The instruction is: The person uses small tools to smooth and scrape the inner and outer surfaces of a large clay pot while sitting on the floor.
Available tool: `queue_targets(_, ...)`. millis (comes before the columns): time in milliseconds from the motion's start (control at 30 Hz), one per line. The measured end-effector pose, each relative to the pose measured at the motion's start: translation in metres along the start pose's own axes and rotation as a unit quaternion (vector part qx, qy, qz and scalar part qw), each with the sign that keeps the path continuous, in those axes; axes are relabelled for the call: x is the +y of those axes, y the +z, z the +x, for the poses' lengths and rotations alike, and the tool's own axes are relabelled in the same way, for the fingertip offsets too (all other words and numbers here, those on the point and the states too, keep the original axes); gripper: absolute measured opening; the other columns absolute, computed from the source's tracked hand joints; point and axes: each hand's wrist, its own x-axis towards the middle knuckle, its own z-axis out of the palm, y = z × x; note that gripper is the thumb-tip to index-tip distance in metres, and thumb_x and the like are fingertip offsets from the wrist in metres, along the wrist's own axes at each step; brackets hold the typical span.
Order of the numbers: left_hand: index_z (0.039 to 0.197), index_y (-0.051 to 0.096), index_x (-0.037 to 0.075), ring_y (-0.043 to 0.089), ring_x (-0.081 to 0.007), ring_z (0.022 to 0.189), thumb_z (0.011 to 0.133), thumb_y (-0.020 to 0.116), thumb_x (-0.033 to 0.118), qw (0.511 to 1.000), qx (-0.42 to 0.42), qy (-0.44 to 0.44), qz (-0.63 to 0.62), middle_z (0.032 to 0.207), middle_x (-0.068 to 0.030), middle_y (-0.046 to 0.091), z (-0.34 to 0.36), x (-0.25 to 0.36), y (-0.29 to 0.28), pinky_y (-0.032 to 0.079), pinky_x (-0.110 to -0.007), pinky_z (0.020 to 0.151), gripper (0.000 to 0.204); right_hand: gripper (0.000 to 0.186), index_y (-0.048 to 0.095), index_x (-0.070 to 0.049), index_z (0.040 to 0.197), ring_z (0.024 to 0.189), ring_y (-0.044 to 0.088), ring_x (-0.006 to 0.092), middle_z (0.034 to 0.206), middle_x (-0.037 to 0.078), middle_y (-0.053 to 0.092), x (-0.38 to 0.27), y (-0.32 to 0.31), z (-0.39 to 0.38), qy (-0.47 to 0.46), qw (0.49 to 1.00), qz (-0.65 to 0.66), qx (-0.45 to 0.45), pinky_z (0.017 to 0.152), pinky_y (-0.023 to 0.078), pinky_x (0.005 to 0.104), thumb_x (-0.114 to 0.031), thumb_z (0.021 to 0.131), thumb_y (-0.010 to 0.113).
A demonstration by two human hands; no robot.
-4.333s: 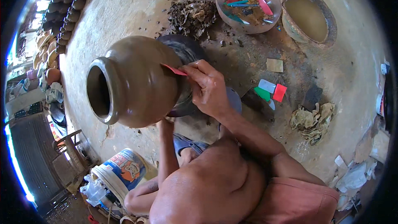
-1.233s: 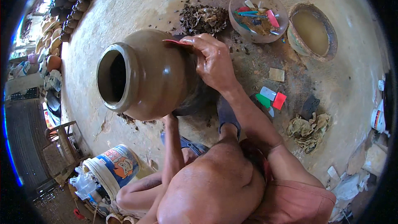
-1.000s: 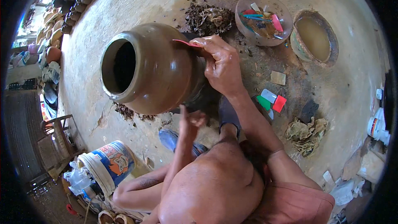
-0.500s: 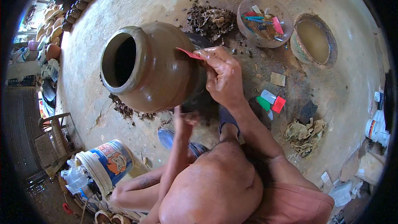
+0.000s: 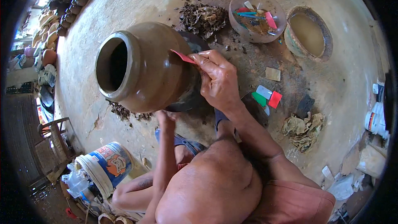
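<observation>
A large wet brown clay pot (image 5: 155, 72) with a wide round mouth stands on a dark round base (image 5: 194, 43), partly hidden behind it. My right hand (image 5: 219, 79) is closed, pinching a thin red scraper (image 5: 182, 57) between thumb and fingers. The scraper's edge rests against the pot's outer wall. Below the pot's near side is my left hand (image 5: 166, 120), close to the base's edge; its fingers are mostly hidden by the pot, so their pose is unclear.
To the right lie several coloured scraper pieces (image 5: 265, 96), a square tan piece (image 5: 273, 74) and a crumpled cloth (image 5: 303, 130). Beyond are clay scraps (image 5: 203, 18), a clear tool bowl (image 5: 277, 10) and a bucket of murky water (image 5: 306, 33). A white-and-blue bucket (image 5: 110, 164) stands lower left.
My left hand has moved leftward along the pot's near side, further under it. The red scraper stays against the wall in my right hand. The whole view has shifted slightly.
</observation>
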Motion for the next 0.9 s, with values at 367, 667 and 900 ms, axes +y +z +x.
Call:
queue_targets(367, 0.154, 0.039, 0.0, 0.071, -0.0261, 0.1, 0.108, 0.053, 0.049, 0.99, -0.014, -0.124, 0.061, 0.13, -0.0196, 0.064, -0.043, -0.077, 0.033, 0.061, -0.039, 0.077, 0.068, 0.043, 0.074, 0.001, 0.117, 0.094, 0.069, 0.0365, 0.102, 0.015, 0.067, -0.004, 0.003, 0.0, -0.013, 1.0, -0.006, -0.006, 0.082, 0.058, 0.045, 0.011, 0.077, 0.063)
queue_targets(667, 0.133, 0.063, -0.001, 0.069, -0.0235, 0.095, 0.104, 0.061, 0.051, 0.958, 0.128, 0.246, -0.077, 0.114, -0.0164, 0.068, 0.027, -0.034, 0.001, 0.059, -0.038, 0.079, 0.059, 0.052, 0.075, -0.006, 0.123, 0.09, 0.067, 0.0328, 0.098, 0.011, 0.066, -0.023, 0.014, 0.014, -0.063, 0.997, -0.027, -0.034, 0.079, 0.058, 0.0441, 0.011, 0.075, 0.064)
queue_targets(900, 0.139, 0.057, -0.001, 0.069, -0.0295, 0.105, 0.106, 0.053, 0.055, 0.998, 0.026, -0.04, 0.035, 0.128, -0.0209, 0.066, 0.001, -0.025, 0.007, 0.059, -0.043, 0.081, 0.066, 0.07, 0.074, -0.018, 0.134, 0.088, 0.065, 0.029, 0.096, 0.008, 0.064, -0.018, -0.002, 0.018, -0.073, 0.993, -0.06, -0.065, 0.079, 0.058, 0.0414, 0.012, 0.072, 0.064)
